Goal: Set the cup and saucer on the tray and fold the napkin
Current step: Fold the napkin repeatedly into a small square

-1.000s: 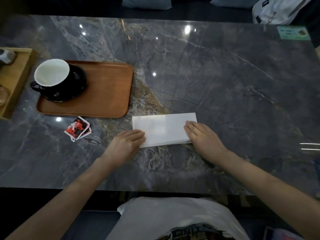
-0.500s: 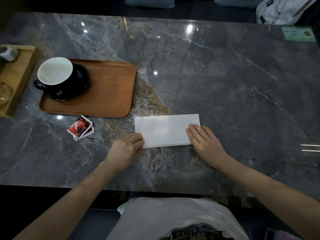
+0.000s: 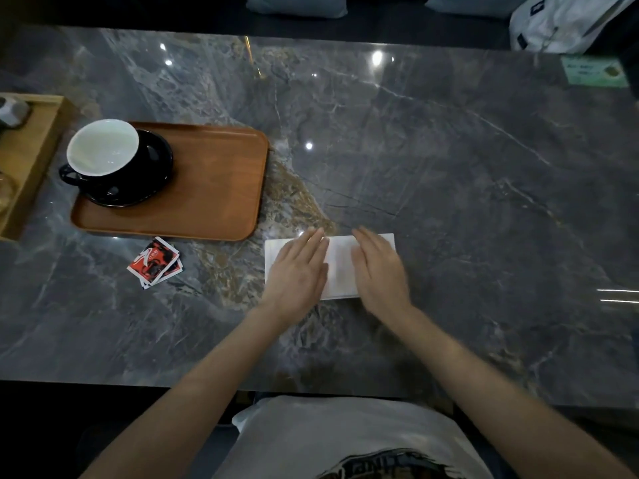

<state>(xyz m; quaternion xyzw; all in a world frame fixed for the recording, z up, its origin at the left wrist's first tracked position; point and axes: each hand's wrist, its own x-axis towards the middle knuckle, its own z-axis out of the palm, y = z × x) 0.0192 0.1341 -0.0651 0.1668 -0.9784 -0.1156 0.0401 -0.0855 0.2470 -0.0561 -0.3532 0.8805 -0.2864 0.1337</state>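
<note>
A black cup with a white inside [image 3: 102, 147] stands on a black saucer [image 3: 152, 174] at the left end of the brown wooden tray [image 3: 214, 188]. To the right of the tray, a white napkin [image 3: 340, 267] lies folded into a strip on the marble table. My left hand [image 3: 299, 271] rests flat on the napkin's left half, fingers together and pointing away from me. My right hand [image 3: 378, 267] lies flat on its right half. The two hands are close together and cover most of the napkin. Neither hand grips anything.
A small stack of red-and-white sachets [image 3: 155, 266] lies in front of the tray. A light wooden box [image 3: 31, 157] with small items sits at the left edge. A green card [image 3: 594, 71] and a white bag [image 3: 560, 22] are at the far right.
Both hands have moved from the napkin's outer ends inward onto its top, and now lie flat side by side. The napkin, cup and tray have stayed put.
</note>
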